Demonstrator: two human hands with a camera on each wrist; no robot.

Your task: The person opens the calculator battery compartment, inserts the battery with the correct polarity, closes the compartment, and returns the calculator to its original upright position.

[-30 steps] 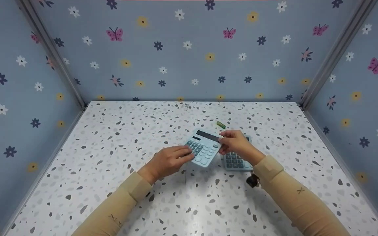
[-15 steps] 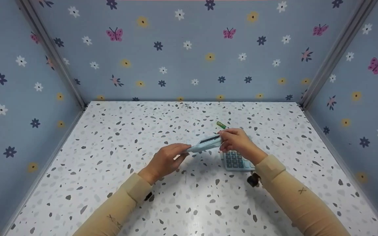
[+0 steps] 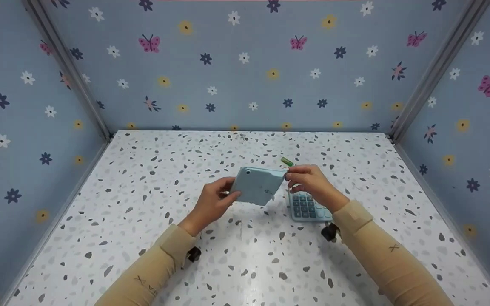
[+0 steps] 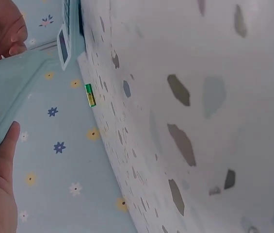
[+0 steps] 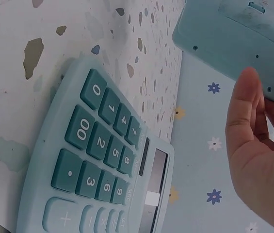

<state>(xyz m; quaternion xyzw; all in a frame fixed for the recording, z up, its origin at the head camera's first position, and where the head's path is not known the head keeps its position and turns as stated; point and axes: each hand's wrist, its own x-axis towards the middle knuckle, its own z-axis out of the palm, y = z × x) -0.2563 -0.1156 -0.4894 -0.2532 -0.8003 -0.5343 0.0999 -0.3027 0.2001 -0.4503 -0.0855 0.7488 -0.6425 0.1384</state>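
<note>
Between both hands, above the table, a light blue calculator (image 3: pixel 258 187) is held with its back toward me. My left hand (image 3: pixel 212 202) grips its left edge, thumb on the back face. At the upper right corner, my right hand (image 3: pixel 313 183) pinches it between thumb and fingers. The right wrist view shows the calculator's back (image 5: pixel 233 39) with screws and a battery cover. A second light blue calculator (image 3: pixel 306 208) lies face up on the table below my right hand, which hides its upper part. Behind it lies a green battery (image 3: pixel 287 161).
The speckled white table (image 3: pixel 164 170) is bounded by blue flowered panels (image 3: pixel 245 63) at the back and both sides. Metal posts (image 3: pixel 436 72) stand at the rear corners. Dark wrist cameras (image 3: pixel 329 232) hang under the sleeves.
The held calculator has been flipped over, from keys facing me, through edge-on, to its back showing. My left hand has turned with it and risen slightly; the battery and second calculator have stayed put.
</note>
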